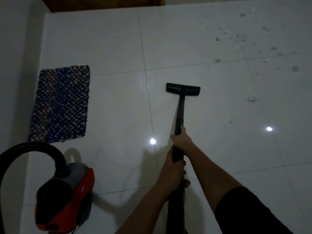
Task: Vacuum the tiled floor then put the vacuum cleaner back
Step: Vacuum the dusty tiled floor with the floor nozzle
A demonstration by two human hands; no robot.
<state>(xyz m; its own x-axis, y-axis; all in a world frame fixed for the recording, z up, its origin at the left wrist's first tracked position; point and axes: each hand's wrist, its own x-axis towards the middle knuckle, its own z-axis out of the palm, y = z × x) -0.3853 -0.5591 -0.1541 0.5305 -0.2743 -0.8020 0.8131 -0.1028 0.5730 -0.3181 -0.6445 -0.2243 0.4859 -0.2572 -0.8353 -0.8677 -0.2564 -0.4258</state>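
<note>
A black vacuum wand slants from my hands down to its flat floor nozzle, which lies on the white tiled floor. My right hand grips the wand higher up its length. My left hand grips it just below, nearer my body. The red, grey and black vacuum body stands on the floor at the lower left, with its black hose arching up and off the left edge. Scraps of pale debris are scattered over the tiles at the upper right.
A blue chequered woven mat lies on the floor at the left, next to a white wall. A brown wooden door or frame runs along the top edge. Two ceiling lights reflect off the tiles.
</note>
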